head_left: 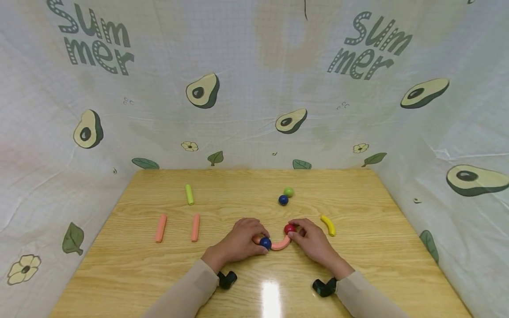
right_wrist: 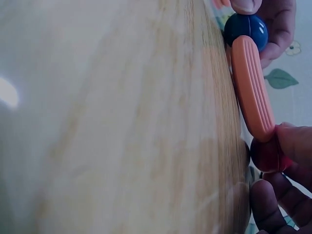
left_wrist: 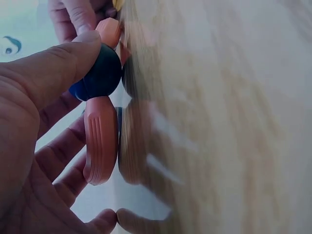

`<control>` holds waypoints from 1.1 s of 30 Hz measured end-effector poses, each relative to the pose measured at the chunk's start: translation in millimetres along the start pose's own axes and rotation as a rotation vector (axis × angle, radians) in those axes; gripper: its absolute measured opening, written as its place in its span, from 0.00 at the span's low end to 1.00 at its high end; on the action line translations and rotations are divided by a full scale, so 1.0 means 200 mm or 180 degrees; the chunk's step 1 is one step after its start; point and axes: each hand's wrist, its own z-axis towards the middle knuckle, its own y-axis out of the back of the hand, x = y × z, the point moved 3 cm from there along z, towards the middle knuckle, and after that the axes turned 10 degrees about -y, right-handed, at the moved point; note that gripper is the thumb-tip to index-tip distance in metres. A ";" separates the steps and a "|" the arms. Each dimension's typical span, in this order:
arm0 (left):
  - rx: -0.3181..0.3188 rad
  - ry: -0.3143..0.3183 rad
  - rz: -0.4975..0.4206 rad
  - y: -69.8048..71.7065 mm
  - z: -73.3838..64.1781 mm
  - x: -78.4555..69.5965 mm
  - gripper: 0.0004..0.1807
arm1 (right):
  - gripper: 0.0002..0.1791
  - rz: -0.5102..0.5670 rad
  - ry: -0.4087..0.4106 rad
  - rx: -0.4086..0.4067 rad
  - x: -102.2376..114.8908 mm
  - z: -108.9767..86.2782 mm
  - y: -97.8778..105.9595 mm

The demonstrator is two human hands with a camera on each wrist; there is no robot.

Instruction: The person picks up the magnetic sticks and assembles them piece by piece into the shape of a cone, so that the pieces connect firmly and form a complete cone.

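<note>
Thumb and fingers of my left hand (head_left: 242, 238) pinch a shiny blue ball (head_left: 265, 243). My right hand (head_left: 314, 243) holds a red ball (head_left: 290, 229) between thumb and fingers. A curved salmon-coloured rod (head_left: 281, 244) with grooved sides joins the two balls. On the blue ball's other side, a second curved salmon rod (left_wrist: 101, 141) extends under the left palm, as the left wrist view shows. The joined pieces lie low along the tabletop; in the right wrist view the red ball (right_wrist: 269, 155) is partly covered by fingers.
Two straight salmon rods (head_left: 161, 228) and a yellow-green rod (head_left: 189, 194) lie on the wooden table (head_left: 131, 269) at left. Behind the hands sit another blue ball (head_left: 283, 200) and a green ball (head_left: 288, 191). A curved yellow rod (head_left: 328, 225) lies right. Printed cloth (head_left: 246, 57) surrounds the table.
</note>
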 end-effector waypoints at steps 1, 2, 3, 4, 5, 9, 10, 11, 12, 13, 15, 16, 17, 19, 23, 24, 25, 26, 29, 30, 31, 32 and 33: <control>-0.0001 0.0013 -0.0025 0.00 0.00 0.00 0.15 | 0.19 0.0013 0.0000 -0.0009 0.00 0.00 0.00; 0.0001 0.0040 -0.0063 0.00 0.00 0.01 0.15 | 0.19 0.0021 -0.0009 -0.0011 0.00 0.00 0.00; 0.0010 0.0071 -0.0105 0.00 -0.01 0.01 0.15 | 0.19 0.0031 -0.0005 -0.0011 0.00 -0.01 0.00; 0.0018 0.0102 -0.0153 0.00 -0.01 0.02 0.15 | 0.19 0.0043 -0.0002 -0.0009 0.00 -0.01 0.00; 0.0030 0.0118 -0.0186 0.00 -0.01 0.02 0.15 | 0.19 0.0056 -0.0015 -0.0002 0.00 -0.01 0.00; 0.0060 0.0120 -0.0320 0.00 -0.01 0.05 0.15 | 0.19 0.0096 -0.0026 0.0008 0.00 -0.01 0.00; 0.0062 0.0118 -0.0349 0.00 -0.01 0.05 0.15 | 0.19 0.0102 -0.0034 0.0007 0.00 -0.01 0.00; 0.0063 0.0115 -0.0390 0.01 -0.01 0.06 0.15 | 0.19 0.0105 -0.0038 0.0004 0.00 -0.01 0.00; 0.0061 0.0115 -0.0435 0.01 -0.01 0.06 0.15 | 0.19 0.0104 -0.0046 0.0000 0.00 -0.01 0.00; 0.0063 0.0109 -0.0468 0.01 -0.01 0.07 0.15 | 0.20 0.0105 -0.0045 0.0000 0.01 -0.01 0.00; 0.0059 0.0109 -0.0537 0.01 -0.02 0.07 0.16 | 0.20 0.0098 -0.0032 0.0003 0.01 -0.01 0.00; 0.0054 0.0104 -0.0558 0.01 -0.02 0.07 0.16 | 0.20 0.0097 -0.0025 0.0002 0.01 -0.01 0.00; 0.0052 0.0099 -0.0574 0.02 -0.02 0.07 0.16 | 0.20 0.0099 -0.0026 0.0003 0.01 -0.01 0.00; 0.0055 0.0100 -0.0583 0.02 -0.02 0.07 0.17 | 0.20 0.0100 -0.0018 0.0011 0.01 -0.01 0.00; 0.0059 0.0111 -0.0600 0.02 -0.02 0.07 0.17 | 0.20 0.0086 -0.0021 0.0008 0.01 -0.01 -0.01; 0.0059 0.0113 -0.0608 0.02 -0.02 0.07 0.17 | 0.20 0.0074 -0.0006 0.0003 0.00 -0.01 -0.01; 0.0060 0.0111 -0.0606 0.02 -0.01 0.07 0.17 | 0.20 0.0067 -0.0006 -0.0001 0.00 -0.01 -0.01; 0.0061 0.0110 -0.0611 0.02 -0.02 0.07 0.16 | 0.19 0.0062 -0.0011 -0.0002 0.00 -0.01 -0.01; 0.0059 0.0113 -0.0622 0.03 -0.02 0.07 0.16 | 0.19 0.0065 0.0000 -0.0003 0.00 -0.01 -0.01; 0.0056 0.0117 -0.0625 0.03 -0.02 0.07 0.16 | 0.20 0.0066 0.0025 -0.0006 0.00 -0.01 -0.01; 0.0053 0.0121 -0.0622 0.03 -0.02 0.07 0.16 | 0.20 0.0073 0.0019 -0.0002 0.00 -0.01 -0.01; 0.0045 0.0123 -0.0629 0.03 -0.02 0.07 0.16 | 0.20 0.0072 0.0035 0.0001 0.00 -0.01 -0.01; 0.0037 0.0125 -0.0629 0.03 -0.02 0.08 0.16 | 0.21 0.0071 0.0048 0.0004 0.00 -0.01 0.00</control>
